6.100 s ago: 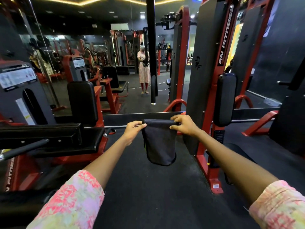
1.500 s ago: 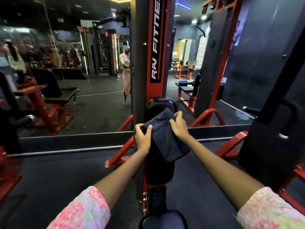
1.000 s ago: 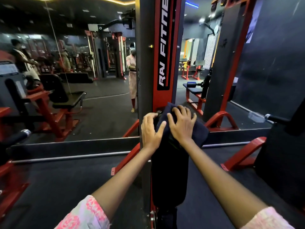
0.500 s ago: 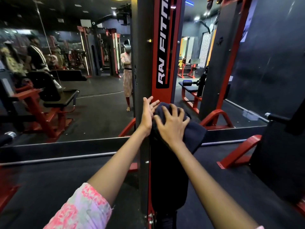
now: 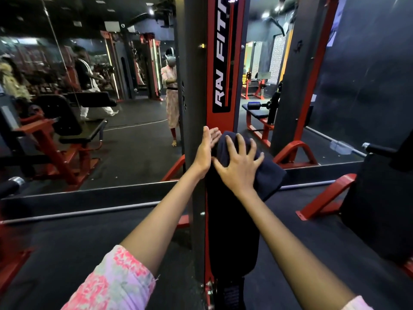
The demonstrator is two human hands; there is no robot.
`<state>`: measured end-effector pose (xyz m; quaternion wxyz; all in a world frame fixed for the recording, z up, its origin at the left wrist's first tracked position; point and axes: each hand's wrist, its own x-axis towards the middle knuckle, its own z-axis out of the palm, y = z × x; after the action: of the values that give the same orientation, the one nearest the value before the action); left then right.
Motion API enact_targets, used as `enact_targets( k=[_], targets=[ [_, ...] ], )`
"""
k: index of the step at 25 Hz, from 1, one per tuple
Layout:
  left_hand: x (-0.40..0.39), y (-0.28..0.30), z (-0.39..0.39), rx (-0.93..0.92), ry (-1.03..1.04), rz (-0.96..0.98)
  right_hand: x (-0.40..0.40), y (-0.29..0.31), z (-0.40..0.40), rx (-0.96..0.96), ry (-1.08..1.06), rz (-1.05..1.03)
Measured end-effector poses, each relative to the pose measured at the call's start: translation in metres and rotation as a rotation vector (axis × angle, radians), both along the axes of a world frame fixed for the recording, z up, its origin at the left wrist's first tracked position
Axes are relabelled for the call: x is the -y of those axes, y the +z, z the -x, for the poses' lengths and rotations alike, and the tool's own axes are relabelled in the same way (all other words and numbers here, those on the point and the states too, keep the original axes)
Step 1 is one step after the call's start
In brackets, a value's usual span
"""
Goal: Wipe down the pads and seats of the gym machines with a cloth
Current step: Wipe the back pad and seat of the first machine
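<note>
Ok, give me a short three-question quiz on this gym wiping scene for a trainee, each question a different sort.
1. True or false: the right hand presses the dark cloth with its fingers spread.
2. Multiple choice: the cloth lies over A) the top of the upright black pad, B) the floor, C) the seat at far left.
3. Fill in: the left hand rests with straight fingers against the pad's ____ side.

Key: 1 true; 2 A; 3 left.
</note>
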<state>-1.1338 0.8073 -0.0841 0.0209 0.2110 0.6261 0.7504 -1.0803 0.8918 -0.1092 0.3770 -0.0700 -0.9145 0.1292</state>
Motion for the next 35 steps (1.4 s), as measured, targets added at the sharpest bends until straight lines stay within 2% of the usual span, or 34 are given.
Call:
enact_targets(
  k=[3,5,7,8,10,12,14,17,19,23,24,25,28,29,30,32,33,34,35],
  targets=[
    [-0.001,-0.001,-0.003,-0.086,0.021,0.093,-0.041,-0.018,-0.007,-0.096,0.111,-0.170],
    [-0.002,-0.001,-0.005,-0.158,0.063,0.168,-0.058,-0.011,-0.006,-0.110,0.081,0.012],
    [-0.003,0.000,-0.006,-0.185,0.089,0.178,-0.038,-0.003,-0.002,-0.070,0.003,0.229],
    [-0.003,0.000,-0.007,-0.180,0.099,0.158,-0.022,-0.005,-0.003,-0.075,0.015,0.164],
    [-0.003,0.000,-0.009,-0.144,0.100,0.113,-0.008,-0.031,-0.008,-0.101,0.126,-0.152],
    [-0.004,-0.005,-0.006,-0.124,0.077,0.107,-0.028,-0.068,-0.018,-0.106,0.232,-0.436],
    [-0.004,-0.009,0.000,-0.121,0.052,0.132,-0.053,-0.084,-0.025,-0.173,0.236,-0.428],
    [-0.004,-0.011,0.005,-0.125,0.059,0.150,-0.043,-0.058,-0.013,-0.212,0.073,-0.114],
    [-0.003,-0.009,0.004,-0.152,0.072,0.156,-0.019,-0.038,-0.004,-0.218,0.041,-0.049],
    [-0.002,-0.011,0.006,-0.137,0.017,0.119,-0.037,-0.081,-0.013,-0.215,0.219,-0.512],
    [-0.002,-0.012,0.008,-0.125,0.009,0.106,-0.051,-0.088,-0.017,-0.221,0.231,-0.525],
    [-0.002,-0.013,0.010,-0.114,0.002,0.084,-0.062,-0.087,-0.017,-0.226,0.201,-0.437],
    [-0.004,-0.014,0.014,-0.111,0.026,0.041,-0.053,-0.041,-0.007,-0.215,-0.015,0.057],
    [-0.005,-0.015,0.014,-0.116,0.038,0.021,-0.043,-0.022,-0.003,-0.203,-0.012,0.091],
    [-0.006,-0.014,0.013,-0.118,0.046,0.004,-0.035,-0.007,-0.001,-0.182,0.047,0.009],
    [-0.006,-0.013,0.010,-0.130,0.072,0.004,-0.033,0.001,0.003,-0.171,0.178,-0.309],
    [-0.006,-0.013,0.009,-0.135,0.076,0.012,-0.040,0.003,0.002,-0.169,0.202,-0.356],
    [-0.007,-0.014,0.009,-0.134,0.071,0.023,-0.051,0.002,0.002,-0.154,0.175,-0.279],
    [-0.008,-0.015,0.009,-0.137,0.066,0.026,-0.062,0.001,0.002,-0.127,0.118,-0.087]
  ],
)
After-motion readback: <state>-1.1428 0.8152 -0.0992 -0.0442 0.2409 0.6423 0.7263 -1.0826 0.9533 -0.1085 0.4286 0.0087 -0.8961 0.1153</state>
